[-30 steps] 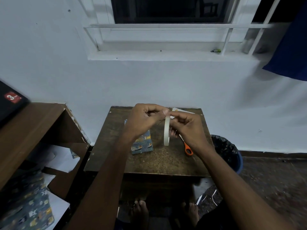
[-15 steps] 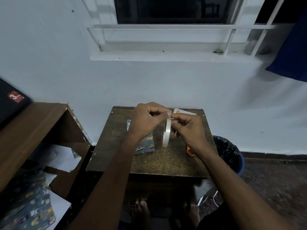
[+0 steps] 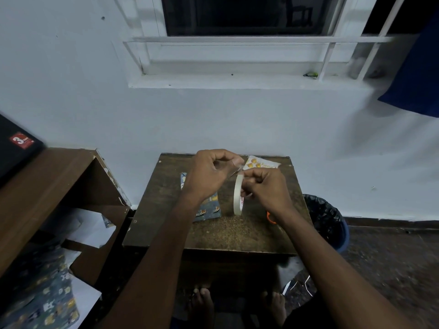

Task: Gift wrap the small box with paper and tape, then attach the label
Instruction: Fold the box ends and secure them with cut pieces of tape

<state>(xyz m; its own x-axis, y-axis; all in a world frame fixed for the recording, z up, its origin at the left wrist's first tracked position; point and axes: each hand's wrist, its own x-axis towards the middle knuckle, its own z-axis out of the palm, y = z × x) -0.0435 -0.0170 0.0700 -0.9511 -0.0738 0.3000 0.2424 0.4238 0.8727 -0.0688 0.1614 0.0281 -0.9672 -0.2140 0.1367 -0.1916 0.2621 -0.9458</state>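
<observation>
Since the earlier frames we have drawn the free end of the tape clear of the roll: our left hand (image 3: 210,173) now pinches a short clear strip (image 3: 234,167) between thumb and forefinger, up and to the left of the roll, where a second ago those fingers were pressed against its rim. The tape roll (image 3: 238,195) has kept its place, held in the air over the worktop (image 3: 237,231) with the fingers of our right hand (image 3: 266,188) curled through and around it. We see the roll edge-on, its ring standing upright and its hole facing left and right, so its long side runs top to bottom. The strip slants from the top of the roll up toward the left hand.

The wrapped box (image 3: 206,205), in blue patterned paper, lies flat on the worktop under our left wrist, its long axis running away from us and tilted slightly leftward. The label sheet (image 3: 260,163) lies at the far edge of the worktop behind our hands. An orange scissors handle (image 3: 270,217) shows below our right wrist. A lined bin (image 3: 326,222) stands on the floor to the right of the worktop.
</observation>
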